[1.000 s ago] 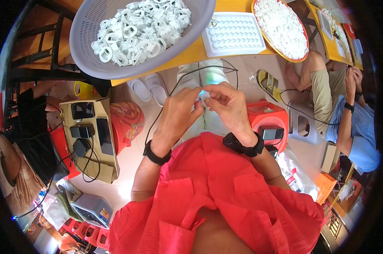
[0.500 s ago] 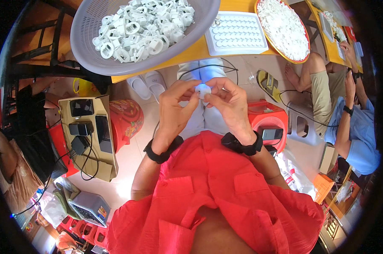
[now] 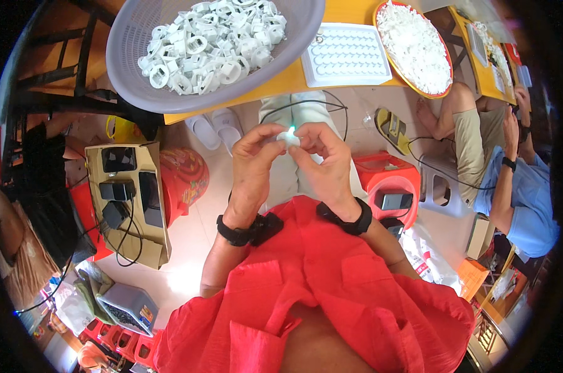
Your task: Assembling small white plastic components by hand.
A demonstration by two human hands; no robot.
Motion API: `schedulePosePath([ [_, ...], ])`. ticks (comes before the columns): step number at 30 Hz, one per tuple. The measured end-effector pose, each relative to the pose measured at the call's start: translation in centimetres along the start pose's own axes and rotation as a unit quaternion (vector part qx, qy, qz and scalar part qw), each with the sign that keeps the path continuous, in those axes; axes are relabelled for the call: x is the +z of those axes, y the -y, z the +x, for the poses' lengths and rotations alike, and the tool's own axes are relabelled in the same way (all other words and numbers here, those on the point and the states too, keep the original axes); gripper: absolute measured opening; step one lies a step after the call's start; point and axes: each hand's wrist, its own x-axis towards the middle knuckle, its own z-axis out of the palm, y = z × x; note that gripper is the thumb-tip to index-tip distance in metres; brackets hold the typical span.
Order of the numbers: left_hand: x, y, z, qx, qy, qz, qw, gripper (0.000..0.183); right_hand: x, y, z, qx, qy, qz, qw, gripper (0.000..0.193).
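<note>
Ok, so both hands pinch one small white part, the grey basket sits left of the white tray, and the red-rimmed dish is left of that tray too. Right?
Not quite: in the head view the red-rimmed dish is right of the white tray. Left hand and right hand do pinch one small white part; grey basket left of the tray.

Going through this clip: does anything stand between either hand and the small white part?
Nothing visible does. The left hand and right hand both have fingertips on the white part. The basket and table lie beyond the hands, not between them and it.
</note>
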Motion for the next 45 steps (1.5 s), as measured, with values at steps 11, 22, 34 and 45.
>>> schedulePosePath([
  [11,-0.4,-0.1,0.0,-0.043,0.005,-0.059,0.997,0.019,0.4,0.7,0.2,-0.021,0.015,-0.023,0.999,0.020],
  [22,1.2,-1.2,-0.6,-0.030,-0.019,-0.020,0.999,0.029,-2.4,1.8,2.1,0.005,0.069,-0.025,0.997,0.015],
  [34,-1.7,-1.0,-1.3,-0.037,0.072,-0.001,0.997,0.022,-10.1,16.9,17.3,-0.242,-0.136,-0.202,0.939,0.026],
  [45,-3.3,-1.4,-1.8,-0.007,0.057,-0.016,0.998,0.020,4.9,10.1,18.3,-0.360,0.287,-0.425,0.779,0.023],
])
